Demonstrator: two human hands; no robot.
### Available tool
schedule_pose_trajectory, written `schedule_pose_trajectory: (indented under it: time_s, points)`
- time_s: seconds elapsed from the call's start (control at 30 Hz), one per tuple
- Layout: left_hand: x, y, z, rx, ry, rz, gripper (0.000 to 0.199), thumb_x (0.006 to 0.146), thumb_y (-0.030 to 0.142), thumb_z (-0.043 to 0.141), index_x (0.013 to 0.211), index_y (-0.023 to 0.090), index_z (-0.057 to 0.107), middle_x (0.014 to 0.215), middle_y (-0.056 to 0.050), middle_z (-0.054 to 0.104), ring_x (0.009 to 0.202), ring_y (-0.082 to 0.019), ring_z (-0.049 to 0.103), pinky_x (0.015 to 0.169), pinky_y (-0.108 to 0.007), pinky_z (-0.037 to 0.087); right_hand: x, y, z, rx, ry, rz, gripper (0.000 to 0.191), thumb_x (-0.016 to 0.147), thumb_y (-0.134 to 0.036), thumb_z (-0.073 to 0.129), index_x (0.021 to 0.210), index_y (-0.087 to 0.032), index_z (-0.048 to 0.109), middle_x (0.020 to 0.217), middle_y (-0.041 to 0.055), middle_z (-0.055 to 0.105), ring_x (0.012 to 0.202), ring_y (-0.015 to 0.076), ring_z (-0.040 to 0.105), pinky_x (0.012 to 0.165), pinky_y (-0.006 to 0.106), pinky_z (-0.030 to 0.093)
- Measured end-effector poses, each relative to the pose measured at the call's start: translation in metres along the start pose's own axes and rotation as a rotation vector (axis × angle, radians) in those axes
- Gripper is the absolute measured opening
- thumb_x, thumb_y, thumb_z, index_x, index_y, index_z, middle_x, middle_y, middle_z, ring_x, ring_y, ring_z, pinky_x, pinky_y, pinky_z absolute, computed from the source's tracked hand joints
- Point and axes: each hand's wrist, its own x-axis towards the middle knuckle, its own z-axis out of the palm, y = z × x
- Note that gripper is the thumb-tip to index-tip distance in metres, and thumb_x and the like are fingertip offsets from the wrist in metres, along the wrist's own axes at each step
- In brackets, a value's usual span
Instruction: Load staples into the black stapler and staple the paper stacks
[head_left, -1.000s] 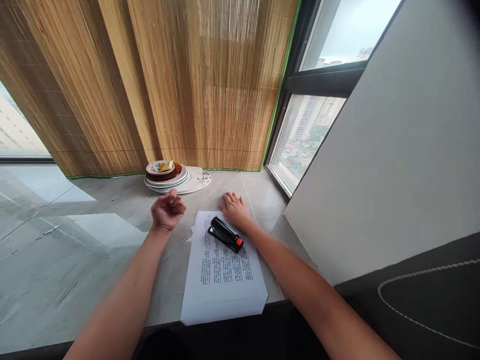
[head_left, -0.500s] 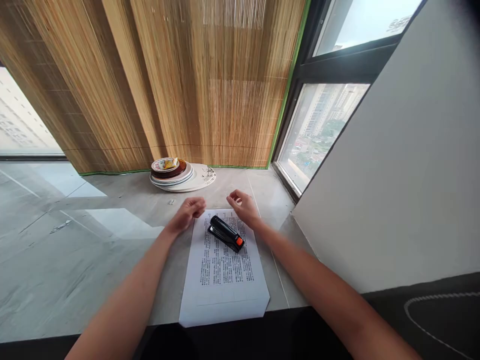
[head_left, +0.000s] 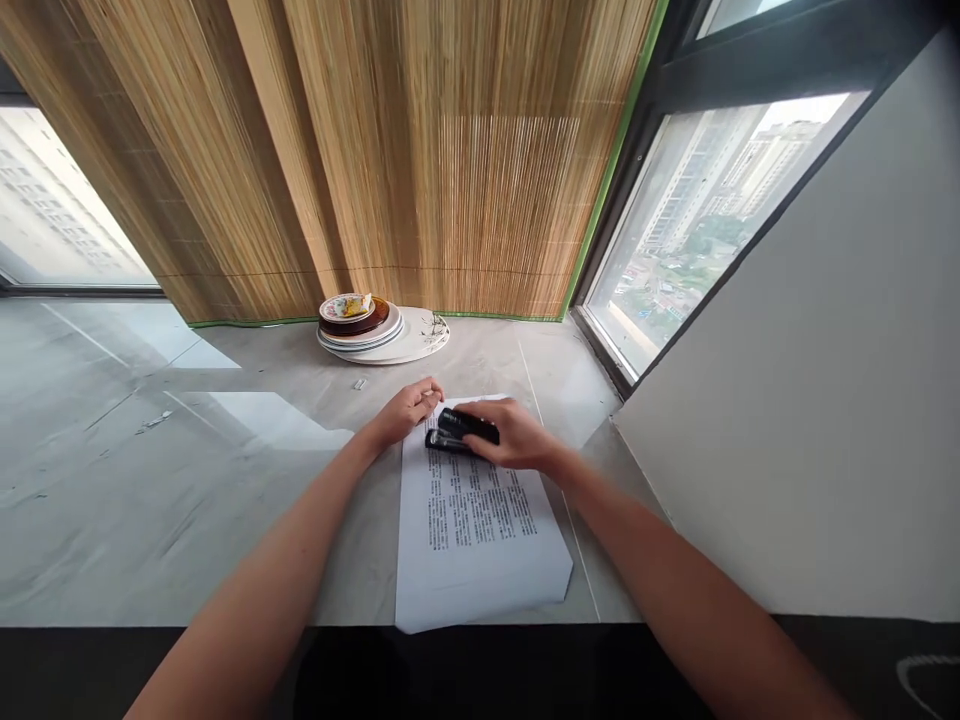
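Observation:
My right hand (head_left: 517, 435) is wrapped round a black stapler (head_left: 450, 430), with its jaws apart and its front pointing left. Part of the stapler is hidden behind my fingers. Beneath it lies printed paper (head_left: 480, 580), its lower right corner cut or folded at a slant; whether it is one sheet or more I cannot tell. My left hand (head_left: 409, 410) is closed at the paper's upper left corner, fingers and thumb together on its edge. The fingers cover that corner, close to the stapler's front end.
A stack of plates (head_left: 360, 330) sits on a large oval plate (head_left: 424, 340) by the bamboo blind (head_left: 480, 200). A small clear piece (head_left: 360, 384) lies on the grey tiled surface (head_left: 225, 520). The white wall (head_left: 810, 400) and window (head_left: 675, 240) bound the right side.
My right hand has come down onto the stapler and closed round it; the stapler now points left. My left hand has moved to the paper's corner. The view has shifted slightly.

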Motion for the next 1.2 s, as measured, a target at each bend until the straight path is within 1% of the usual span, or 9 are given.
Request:
schedule_pose_trajectory:
  time_s: [0.1,0.23,0.47,0.77,0.87,0.93,1.0,1.07,1.2]
  points:
    - [0.001,-0.004,0.000,-0.111,0.002,-0.027,0.027,0.092,0.043,0.077,0.093,0.020,0.063,0.058,0.006,0.043,0.048,-0.010,0.032,0.049,-0.026,0.017,0.001,0.010,-0.001,0.090,0.208,-0.032,0.039,0.098,-0.034,0.060,0.135,-0.024,0.070,0.121,0.0078,0.077,0.110,0.0238,0.072,0.101,0.042,0.055]
    - [0.001,-0.004,-0.001,-0.140,-0.004,-0.056,0.024,0.093,0.039,0.077,0.099,0.020,0.063,0.052,0.009,0.038,0.044,-0.009,0.027,0.048,-0.026,0.012,0.003,0.017,-0.006,0.091,0.365,-0.011,0.039,0.103,-0.031,0.054,0.138,-0.025,0.069,0.115,0.0069,0.075,0.103,0.0207,0.070,0.095,0.040,0.057]
    - [0.001,0.002,0.001,-0.090,0.053,-0.044,0.025,0.095,0.040,0.072,0.098,0.020,0.059,0.051,0.010,0.036,0.043,-0.008,0.026,0.046,-0.025,0.015,0.002,0.021,0.001,0.045,0.166,-0.031,0.040,0.102,-0.033,0.060,0.140,-0.026,0.071,0.110,0.0055,0.076,0.098,0.0198,0.069,0.094,0.039,0.056]
    - [0.002,0.005,0.004,-0.012,0.129,-0.060,0.019,0.095,0.036,0.065,0.097,0.021,0.054,0.054,0.011,0.035,0.043,-0.008,0.026,0.044,-0.023,0.017,0.005,0.025,0.010,0.054,0.072,-0.124,0.040,0.101,-0.030,0.064,0.141,-0.026,0.071,0.115,0.0088,0.077,0.103,0.0234,0.069,0.094,0.042,0.055]
    - [0.003,0.003,0.003,-0.003,0.131,-0.054,0.019,0.095,0.037,0.065,0.097,0.021,0.054,0.053,0.011,0.034,0.043,-0.008,0.026,0.044,-0.024,0.016,0.007,0.019,-0.001,0.083,0.191,-0.107,0.029,0.098,-0.037,0.069,0.123,-0.027,0.079,0.106,0.0062,0.078,0.101,0.0235,0.067,0.094,0.042,0.054]
    - [0.003,0.002,0.003,-0.019,0.121,-0.057,0.020,0.095,0.038,0.066,0.097,0.022,0.054,0.053,0.011,0.033,0.042,-0.008,0.024,0.044,-0.024,0.015,0.007,0.017,-0.011,0.145,0.363,-0.009,0.020,0.097,-0.036,0.067,0.092,-0.024,0.083,0.084,0.0038,0.074,0.084,0.0202,0.065,0.082,0.038,0.053]
    - [0.004,0.001,0.002,-0.032,0.111,-0.055,0.021,0.095,0.038,0.066,0.097,0.022,0.053,0.053,0.011,0.032,0.042,-0.008,0.024,0.044,-0.024,0.016,0.006,0.021,-0.020,0.237,0.466,0.111,0.033,0.093,-0.030,0.065,0.061,-0.022,0.071,0.061,0.0006,0.061,0.065,0.0155,0.056,0.065,0.033,0.046]
    - [0.004,0.000,0.001,-0.034,0.107,-0.052,0.021,0.095,0.038,0.066,0.097,0.022,0.053,0.053,0.012,0.032,0.042,-0.008,0.024,0.044,-0.023,0.016,0.002,0.030,-0.028,0.328,0.429,0.180,0.037,0.085,-0.023,0.066,0.048,-0.021,0.059,0.051,-0.0017,0.050,0.056,0.0126,0.048,0.055,0.031,0.036]
    - [0.003,0.001,0.002,-0.042,0.104,-0.063,0.021,0.095,0.038,0.066,0.097,0.022,0.053,0.053,0.012,0.031,0.042,-0.008,0.022,0.044,-0.024,0.015,-0.006,0.052,-0.040,0.459,0.291,0.187,0.030,0.081,-0.020,0.065,0.051,-0.020,0.066,0.051,-0.0025,0.050,0.055,0.0107,0.044,0.053,0.030,0.031]
